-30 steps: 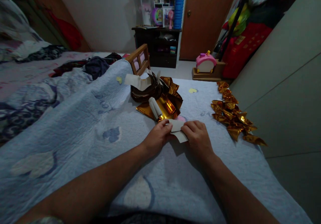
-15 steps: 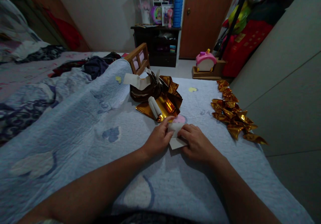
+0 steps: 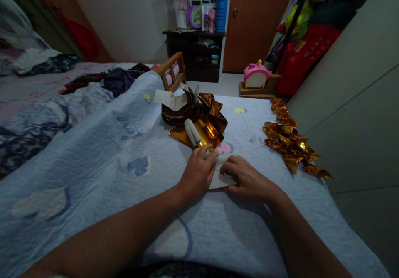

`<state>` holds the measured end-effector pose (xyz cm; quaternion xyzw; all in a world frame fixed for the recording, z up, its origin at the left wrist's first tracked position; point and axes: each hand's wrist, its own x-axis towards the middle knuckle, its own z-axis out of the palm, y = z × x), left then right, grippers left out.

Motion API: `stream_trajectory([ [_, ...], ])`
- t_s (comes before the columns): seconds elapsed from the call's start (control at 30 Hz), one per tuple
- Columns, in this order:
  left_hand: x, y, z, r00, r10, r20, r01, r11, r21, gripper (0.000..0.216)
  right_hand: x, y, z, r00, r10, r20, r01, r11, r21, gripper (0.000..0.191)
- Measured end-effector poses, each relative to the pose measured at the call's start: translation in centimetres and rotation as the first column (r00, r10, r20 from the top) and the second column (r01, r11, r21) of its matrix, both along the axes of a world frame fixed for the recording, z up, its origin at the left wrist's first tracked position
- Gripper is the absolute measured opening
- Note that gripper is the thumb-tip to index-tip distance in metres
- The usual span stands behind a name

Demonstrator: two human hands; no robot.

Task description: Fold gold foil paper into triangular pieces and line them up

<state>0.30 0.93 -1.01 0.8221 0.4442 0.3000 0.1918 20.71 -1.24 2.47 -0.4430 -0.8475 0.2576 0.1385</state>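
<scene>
A small white sheet of paper [image 3: 222, 180] lies flat on the light blue quilt [image 3: 124, 157]. My left hand [image 3: 198, 172] presses on its left side with the fingers curled down. Against the paper's right side rests my right hand [image 3: 245, 179], fingertips pinching the edge. Just beyond my hands sits a stack of gold foil sheets [image 3: 205, 130] with a white paper roll [image 3: 192, 132] on top. Behind the stack is a dark bundle of more sheets [image 3: 181, 107].
A row of several folded gold paper pieces [image 3: 289, 139] lies along the quilt's right edge beside a pale wardrobe. A small wooden chair [image 3: 171, 71] stands past the bed, a pink toy [image 3: 255, 75] on the floor, a dark cabinet at the back.
Both hands have slid a little toward me with the paper, and the folded flap that stood up is now pressed flat under my fingers.
</scene>
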Motion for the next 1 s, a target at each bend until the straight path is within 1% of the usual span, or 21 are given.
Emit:
stream_trajectory([
  [0.07, 0.0, -0.2, 0.1, 0.999, -0.048, -0.025, 0.049, 0.999, 0.015, 0.034, 0.1, 0.0, 0.1, 1.000, 0.000, -0.003, 0.000, 1.000, -0.019, 0.030],
  [0.13, -0.1, -0.2, 0.3, 0.987, -0.158, -0.028, 0.157, 0.987, -0.026, 0.023, 0.3, 0.1, 0.0, 1.000, 0.007, -0.015, -0.007, 1.000, -0.024, 0.029],
  [0.2, -0.2, 0.0, 0.4, 0.968, -0.251, -0.015, 0.249, 0.965, -0.075, 0.020, 0.5, 0.1, 0.0, 0.999, 0.016, -0.034, -0.017, 1.000, -0.021, 0.028],
  [0.27, -0.3, 0.2, 0.3, 0.959, -0.284, -0.006, 0.282, 0.955, -0.093, 0.021, 0.7, 0.1, 0.0, 0.998, 0.022, -0.056, -0.024, 0.999, -0.022, 0.028],
  [0.37, -0.6, 0.5, 0.1, 0.954, -0.301, -0.005, 0.300, 0.951, -0.079, 0.022, 1.1, 0.3, -0.1, 0.996, 0.022, -0.086, -0.026, 0.998, -0.050, 0.023],
  [0.5, -0.8, 0.8, -0.4, 0.951, -0.308, 0.013, 0.308, 0.948, -0.084, 0.024, 1.3, 0.7, -0.1, 0.988, 0.017, -0.156, -0.029, 0.996, -0.080, 0.009],
  [0.57, -0.8, 0.9, -0.4, 0.951, -0.307, 0.037, 0.309, 0.944, -0.116, 0.023, 1.2, 0.9, -0.2, 0.982, 0.013, -0.190, -0.027, 0.997, -0.074, 0.012],
  [0.67, -1.0, 0.9, 0.2, 0.952, -0.292, 0.096, 0.305, 0.934, -0.187, 0.022, 1.0, 1.1, -0.3, 0.978, -0.031, -0.207, 0.015, 0.997, -0.076, 0.017],
  [0.8, -1.3, 0.7, 1.3, 0.954, -0.226, 0.195, 0.276, 0.916, -0.290, 0.034, 0.7, 1.2, -0.7, 0.977, -0.126, -0.174, 0.112, 0.990, -0.086, 0.016],
  [0.87, -1.4, 0.6, 1.5, 0.955, -0.220, 0.198, 0.272, 0.915, -0.297, 0.032, 0.6, 1.2, -0.9, 0.976, -0.151, -0.154, 0.140, 0.987, -0.081, 0.015],
  [1.0, -1.1, 0.4, 1.2, 0.968, -0.201, 0.150, 0.237, 0.932, -0.275, 0.018, 0.5, 1.2, -1.3, 0.970, -0.198, -0.139, 0.190, 0.980, -0.067, 0.014],
])
